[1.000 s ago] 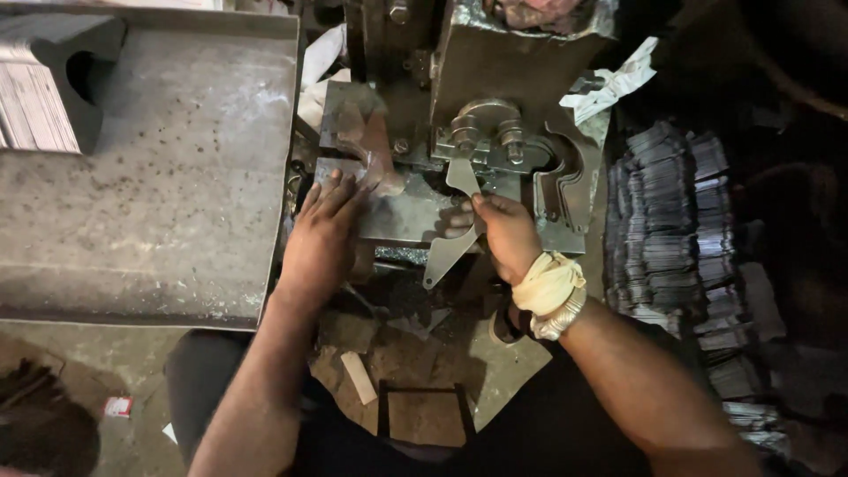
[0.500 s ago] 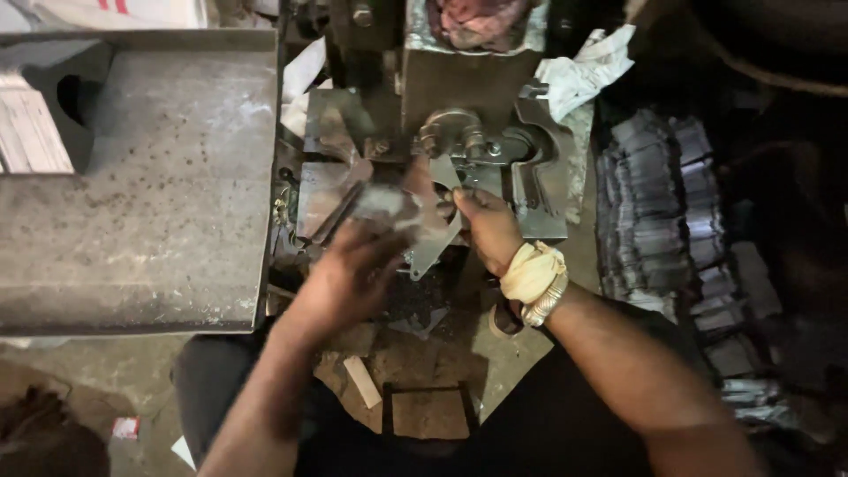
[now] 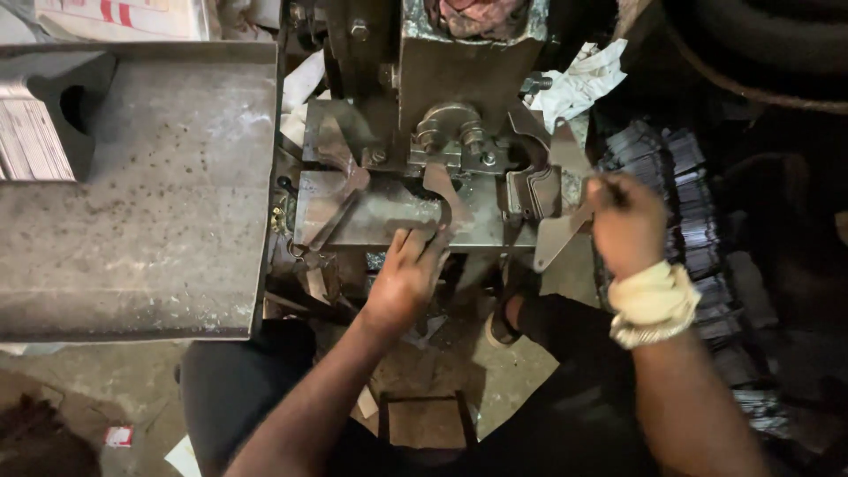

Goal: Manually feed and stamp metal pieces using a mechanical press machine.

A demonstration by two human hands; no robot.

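Seen from the head camera, a metal stamping press is worked at close quarters. The left hand is laid on the front edge of the press bed, its fingers spread slightly and pressed flat against a curved metal blank that lies on the bed just under the die block. The right hand is held off to the right of the press, its fingers closed on a flat, pointed sheet-metal piece that hangs down and to the left from the grip. A cloth band and a bracelet are worn on the right wrist. A broad, pitted steel table is seen to the left of the press, and stacked rows of stamped metal parts are piled at the right, behind the right hand. A crumpled white rag is lodged beside the top of the press, and a sandalled foot is visible on the floor below the bed.
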